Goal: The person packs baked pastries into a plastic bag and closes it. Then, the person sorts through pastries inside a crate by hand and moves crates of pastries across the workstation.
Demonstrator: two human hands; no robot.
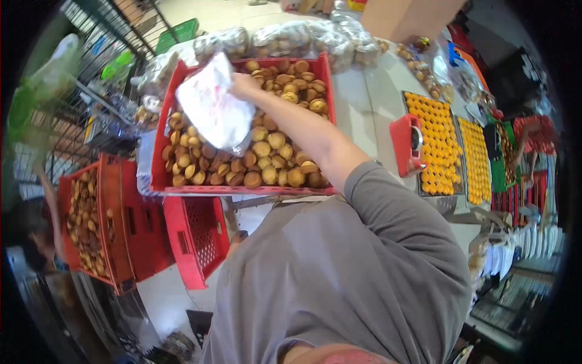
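Observation:
My right hand (244, 87) reaches over a red crate (331, 91) and is closed on the edge of a white, partly clear plastic bag (217, 109). The bag hangs over the left part of the crate, its contents not clear. Many small round brown and yellow baked pieces (276, 141) fill the crate around and below the bag. I cannot make out my left hand anywhere.
Filled plastic bags (282, 41) line the crate's far side. A red scale (402, 145) stands right, beside trays of yellow rounds (435, 142). Left are another filled red crate (115, 218), an emptier red crate (182, 242) and a person's arm (51, 209). Another person (533, 136) is far right.

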